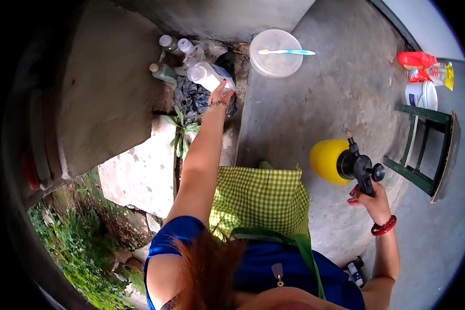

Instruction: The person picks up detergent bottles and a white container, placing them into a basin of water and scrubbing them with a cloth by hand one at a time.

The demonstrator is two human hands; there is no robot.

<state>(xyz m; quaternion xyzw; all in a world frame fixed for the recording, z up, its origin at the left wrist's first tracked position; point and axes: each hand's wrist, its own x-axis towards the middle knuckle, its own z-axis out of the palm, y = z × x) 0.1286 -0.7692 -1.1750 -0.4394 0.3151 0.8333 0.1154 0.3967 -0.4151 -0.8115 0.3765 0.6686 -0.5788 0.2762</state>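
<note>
My left hand (221,95), with a beaded bracelet at its wrist, grips the lower end of a white plastic bottle (211,76) with a label. Other capped bottles (164,73) stand beside it, near a crumpled black plastic bag (192,99). On the right, my right hand (374,199) holds the black handle of a yellow pump sprayer (329,161) by its grip. A red bracelet circles that wrist. A toothbrush (286,52) lies across the white lid of a round tub (276,69) beyond my hands.
A green wooden stool (422,112) lies at the right, near a white bucket (421,95) and a red plastic bottle (415,60). A leafy plant (181,130) grows left of my forearm. A concrete ledge (108,89) fills the upper left. A green checked apron (261,197) covers my lap.
</note>
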